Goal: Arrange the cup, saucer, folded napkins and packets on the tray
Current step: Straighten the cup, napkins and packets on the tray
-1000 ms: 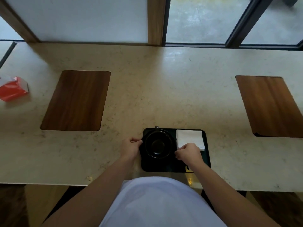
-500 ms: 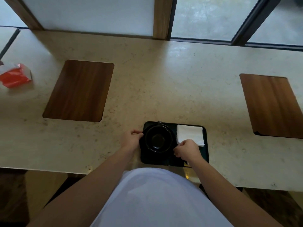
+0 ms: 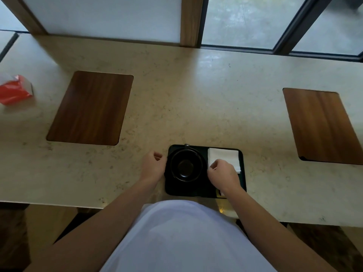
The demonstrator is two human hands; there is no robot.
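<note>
The stone counter (image 3: 196, 91) carries everything, and the black tray (image 3: 188, 190) is parked at its near edge, right in front of the person. The tray is the only container here: a black cup (image 3: 185, 165) is seated on what looks like a matching saucer on the left half, handle turned toward the window, and nothing can be seen inside the cup. The folded napkins (image 3: 225, 157) are laid in the tray's far right corner. A sliver of something yellowish, probably a packet (image 3: 220, 192), is peeking out at the near right corner under the wrist, but it's mostly hidden, so no count can be given.

The step looks like squaring up the napkins, so honestly most of the job seems done. The right hand (image 3: 223, 173) is curled, with fingertips pinched on the napkins' near left corner. The left hand (image 3: 154, 166) is loosely curled against the tray's left edge; whether the rim is actually gripped can't be told.

To do it well, the tray should be kept steadied from the left while the napkins are nudged lightly, edges lined up with the tray rim. Thin paper gets crumpled easily, so small slides are better than a lift. The cup should be left unbumped.
</note>
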